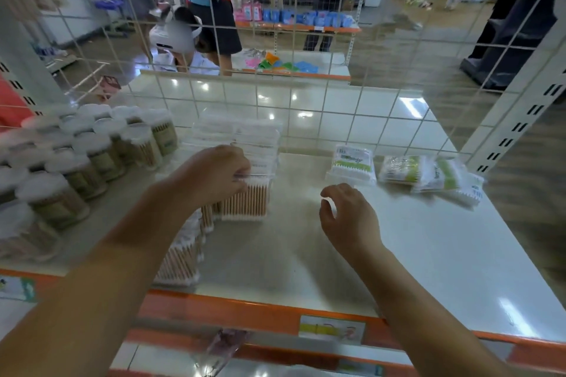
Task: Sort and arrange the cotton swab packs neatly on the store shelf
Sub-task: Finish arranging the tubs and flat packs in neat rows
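The sorting is under way, and the step in hand looks to be squaring up the middle row of clear boxed swab packs [245, 199]. The left hand [214, 171] has its grip curled over the top edge of the front upright box, fingers clamped on the lid; this row runs from the wire back panel [306, 113] toward the orange shelf edge [245, 309], with more wooden-stick packs [180, 257] leaning beside the left forearm, nearer the front. The right hand [346, 217] hovers above the bare shelf [444, 248], fingers loosely curved and apart, holding nothing.

Still unsorted, in my judgement: the green-labelled bagged packs [352, 165] lying flat toward the right rear, with two or three more [428, 176] strewn askew just beside them, one overhanging toward the upright post.

The next move likely calls for the free hand to reach back and right for those bags, then lay them in a straight row beside the boxes. They are soft and slippery-looking and may slide when stacked.

On the left stands a block of round tubs with white lids [92, 156], already grouped; blurred, so labels cannot be read. The boxed stack is tall and could topple if nudged. Beyond the wire panel a person [180, 43] crouches at another shelf.
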`<act>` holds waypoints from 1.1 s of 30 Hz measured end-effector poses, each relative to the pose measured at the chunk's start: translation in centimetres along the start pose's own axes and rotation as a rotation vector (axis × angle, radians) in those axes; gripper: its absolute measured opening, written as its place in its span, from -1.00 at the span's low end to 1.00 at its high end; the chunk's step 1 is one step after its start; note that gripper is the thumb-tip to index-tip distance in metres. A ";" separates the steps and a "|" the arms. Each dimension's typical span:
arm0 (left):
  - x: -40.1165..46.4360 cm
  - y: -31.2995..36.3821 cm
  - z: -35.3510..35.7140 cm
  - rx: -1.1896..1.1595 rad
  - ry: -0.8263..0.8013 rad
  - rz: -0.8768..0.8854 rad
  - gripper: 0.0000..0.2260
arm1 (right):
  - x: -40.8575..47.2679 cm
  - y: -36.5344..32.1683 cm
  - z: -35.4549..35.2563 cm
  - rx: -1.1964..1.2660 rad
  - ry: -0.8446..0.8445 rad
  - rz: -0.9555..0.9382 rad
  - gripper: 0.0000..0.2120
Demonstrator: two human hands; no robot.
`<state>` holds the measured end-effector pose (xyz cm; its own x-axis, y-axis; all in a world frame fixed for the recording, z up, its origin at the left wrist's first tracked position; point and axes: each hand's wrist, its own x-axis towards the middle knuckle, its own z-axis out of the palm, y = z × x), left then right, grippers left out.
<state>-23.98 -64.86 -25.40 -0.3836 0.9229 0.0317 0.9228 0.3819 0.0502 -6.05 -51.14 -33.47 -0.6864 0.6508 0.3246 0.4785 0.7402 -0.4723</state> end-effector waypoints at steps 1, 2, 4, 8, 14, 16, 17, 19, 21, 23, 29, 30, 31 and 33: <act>0.1 0.0 0.0 0.004 0.002 0.001 -0.81 | 0.0 0.1 0.1 0.001 -0.012 0.010 -0.84; 0.1 0.1 -0.1 0.008 0.002 0.003 -0.81 | 0.0 0.2 0.2 0.002 -0.025 0.020 -0.84; 0.2 0.1 -0.1 0.014 0.012 0.016 -0.81 | 0.0 0.4 0.3 0.009 -0.054 0.036 -0.82; 0.2 0.1 0.1 0.014 0.079 0.048 -0.81 | -0.2 0.8 0.3 0.061 -0.080 0.060 -0.80; 0.0 0.2 0.5 0.008 0.123 0.021 -0.86 | -0.6 1.2 0.0 0.144 -0.069 0.086 -0.80; 0.0 0.5 0.5 0.040 0.128 -0.004 -0.87 | -0.6 1.3 -0.1 0.155 -0.091 0.095 -0.79; 0.0 0.9 0.3 0.063 0.130 -0.011 -0.87 | -0.7 1.3 -0.2 0.163 -0.103 0.098 -0.78; 0.0 1.8 0.0 0.079 0.152 -0.009 -0.81 | -0.7 1.2 -0.4 0.174 -0.108 0.092 -0.76; 0.0 3.1 -0.3 0.062 0.206 0.011 -0.71 | -0.8 1.1 -0.6 0.188 -0.080 0.075 -0.75; 0.2 4.5 -0.4 0.020 0.262 0.046 -0.66 | -0.6 1.0 -0.9 0.218 -0.031 0.067 -0.76; 2.1 9.2 1.4 -0.045 0.242 0.095 -0.71 | -0.2 2.0 -2.6 0.324 0.065 0.101 -0.82; 2.5 9.7 1.7 -0.062 0.250 0.093 -0.72 | -0.1 2.4 -2.9 0.368 0.071 0.130 -0.84; 3.0 10.2 2.0 -0.083 0.259 0.084 -0.73 | 0.2 2.9 -3.4 0.436 0.069 0.176 -0.86; 4.1 10.9 2.6 -0.125 0.262 0.045 -0.75 | 1.1 3.9 -4.2 0.588 0.050 0.291 -0.86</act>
<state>-15.43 -56.75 -27.27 -0.3536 0.8885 0.2924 0.9338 0.3171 0.1655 -2.62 -46.84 -31.50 -0.5406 0.8283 0.1471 0.2521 0.3263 -0.9110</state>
